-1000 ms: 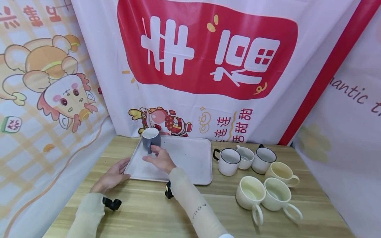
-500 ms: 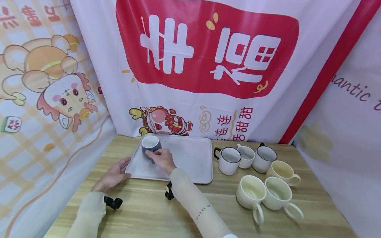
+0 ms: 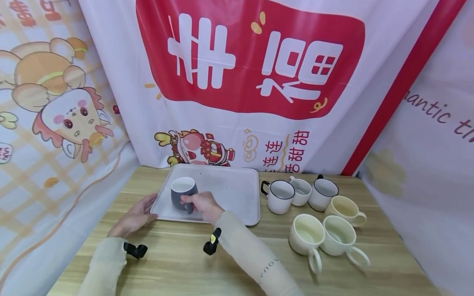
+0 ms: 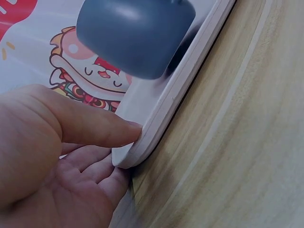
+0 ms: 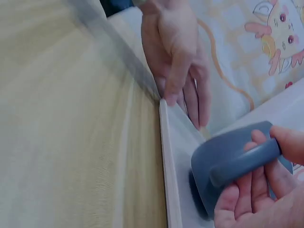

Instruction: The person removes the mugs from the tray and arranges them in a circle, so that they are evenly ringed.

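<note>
A dark grey mug with a white inside (image 3: 178, 196) stands upright over the front left part of a pale rectangular tray (image 3: 231, 193) in the head view. My right hand (image 3: 205, 205) pinches its handle, with the thumb on top and the fingers curled through and below the loop in the right wrist view, where the mug casts a shadow on the tray. At the tray's front left corner, my left hand (image 3: 135, 214) holds on. In the left wrist view its thumb lies on the rim and its fingers sit against the outer side.
Right of the tray stand several mugs: a white one with a black rim (image 3: 280, 201), a small white cup (image 3: 301, 192), another black-rimmed mug (image 3: 321, 197), a yellow mug (image 3: 342, 209) and two cream mugs (image 3: 305, 236) in front. Printed cloths surround the wooden table (image 3: 177, 263).
My right hand has taken the grey mug by its handle and drawn it from the tray's back left corner toward the front edge. The left hand stays at the tray corner.
</note>
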`<action>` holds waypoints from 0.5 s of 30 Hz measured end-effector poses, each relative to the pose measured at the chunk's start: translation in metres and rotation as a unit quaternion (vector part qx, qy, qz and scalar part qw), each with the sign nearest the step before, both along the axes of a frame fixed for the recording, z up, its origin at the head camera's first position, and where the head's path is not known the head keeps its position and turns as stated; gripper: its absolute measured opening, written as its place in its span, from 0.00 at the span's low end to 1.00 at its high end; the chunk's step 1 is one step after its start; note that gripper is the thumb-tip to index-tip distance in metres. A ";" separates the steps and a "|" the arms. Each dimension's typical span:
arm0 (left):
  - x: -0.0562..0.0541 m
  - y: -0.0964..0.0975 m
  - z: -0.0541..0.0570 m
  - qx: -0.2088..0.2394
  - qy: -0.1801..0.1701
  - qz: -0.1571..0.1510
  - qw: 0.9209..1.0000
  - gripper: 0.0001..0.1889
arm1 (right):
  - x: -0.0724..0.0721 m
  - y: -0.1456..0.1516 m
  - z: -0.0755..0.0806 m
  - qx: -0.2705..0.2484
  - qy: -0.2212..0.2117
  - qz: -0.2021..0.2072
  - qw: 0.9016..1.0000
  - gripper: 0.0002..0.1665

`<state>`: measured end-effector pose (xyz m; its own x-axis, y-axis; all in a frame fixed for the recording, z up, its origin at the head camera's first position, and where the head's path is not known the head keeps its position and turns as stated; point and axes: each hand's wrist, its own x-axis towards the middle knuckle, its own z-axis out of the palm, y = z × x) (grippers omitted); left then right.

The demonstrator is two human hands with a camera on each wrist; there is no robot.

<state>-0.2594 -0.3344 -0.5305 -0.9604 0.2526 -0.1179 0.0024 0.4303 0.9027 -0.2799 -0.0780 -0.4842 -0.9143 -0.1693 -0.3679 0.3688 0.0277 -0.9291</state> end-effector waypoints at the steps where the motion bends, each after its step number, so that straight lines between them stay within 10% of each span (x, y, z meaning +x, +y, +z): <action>1: 0.000 0.000 0.000 0.002 0.000 -0.001 1.000 0.47 | 0.003 0.002 0.001 -0.003 0.000 -0.004 1.000 0.12; 15: -0.003 -0.001 0.000 -0.012 -0.001 -0.003 1.000 0.45 | 0.051 0.054 0.021 0.015 0.048 -0.045 0.998 0.15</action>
<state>-0.2624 -0.3358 -0.5301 -0.9587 0.2545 -0.1267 0.0020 0.4516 0.8922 -0.2286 -0.0242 -0.4633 -0.9564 -0.0750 -0.2822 0.2810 0.0257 -0.9594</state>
